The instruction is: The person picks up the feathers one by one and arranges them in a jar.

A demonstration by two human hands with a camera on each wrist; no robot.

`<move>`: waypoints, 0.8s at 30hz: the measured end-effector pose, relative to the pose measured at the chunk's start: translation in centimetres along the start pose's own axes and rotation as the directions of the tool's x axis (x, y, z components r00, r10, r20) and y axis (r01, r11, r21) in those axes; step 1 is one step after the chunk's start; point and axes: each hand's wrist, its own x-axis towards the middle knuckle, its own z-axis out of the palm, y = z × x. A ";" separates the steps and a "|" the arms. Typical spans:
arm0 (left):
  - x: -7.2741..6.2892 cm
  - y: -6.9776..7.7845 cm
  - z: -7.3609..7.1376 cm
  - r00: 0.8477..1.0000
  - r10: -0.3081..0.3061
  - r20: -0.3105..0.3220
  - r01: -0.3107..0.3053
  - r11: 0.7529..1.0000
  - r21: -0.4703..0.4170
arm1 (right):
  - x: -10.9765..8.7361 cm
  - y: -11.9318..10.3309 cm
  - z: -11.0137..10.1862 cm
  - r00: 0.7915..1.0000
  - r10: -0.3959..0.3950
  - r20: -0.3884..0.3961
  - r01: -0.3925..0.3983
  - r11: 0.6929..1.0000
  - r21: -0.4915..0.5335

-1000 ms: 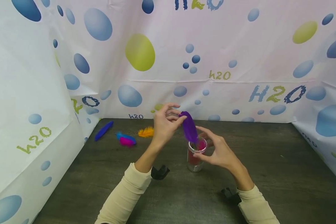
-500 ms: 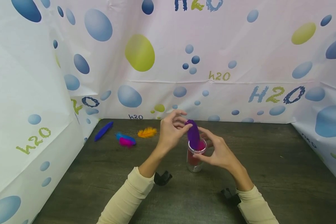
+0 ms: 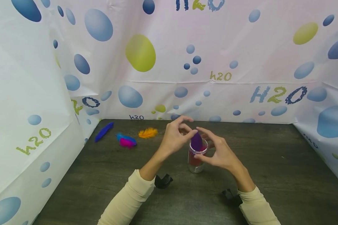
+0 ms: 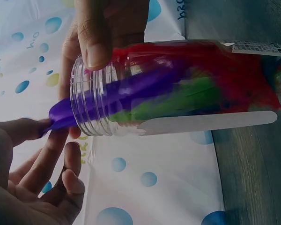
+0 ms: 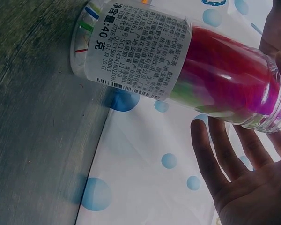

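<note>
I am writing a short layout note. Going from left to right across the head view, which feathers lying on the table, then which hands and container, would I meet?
Dark blue feather, blue-and-pink feathers, orange feather, left hand, clear jar, right hand.

One end of the purple feather [image 3: 196,143] is hidden by the left hand [image 3: 176,136]. The topmost lettering [image 3: 198,4] is cut off above.
</note>
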 end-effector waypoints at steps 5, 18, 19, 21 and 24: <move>-0.1 -0.1 -0.1 0.993 -0.010 0.115 0.004 0.999 0.052 | 0.0 0.1 0.1 1.000 0.004 -0.002 -0.004 1.000 0.010; -0.3 -0.4 -0.7 0.985 -0.032 0.172 0.029 0.999 0.019 | 0.0 -0.1 0.2 1.000 0.019 0.005 -0.019 1.000 0.005; -0.3 -0.5 -0.8 0.986 -0.031 0.162 0.031 1.000 0.003 | 0.0 -0.1 0.2 1.000 0.022 0.005 -0.022 1.000 0.002; -0.4 -0.6 -1.0 0.989 -0.035 0.143 0.039 0.999 -0.032 | 0.0 -0.2 0.2 1.000 0.025 0.005 -0.025 1.000 -0.002; -0.6 -0.7 -1.3 0.993 -0.037 0.113 0.045 0.997 -0.070 | -0.1 -0.2 0.1 1.000 0.018 0.001 -0.018 1.000 -0.010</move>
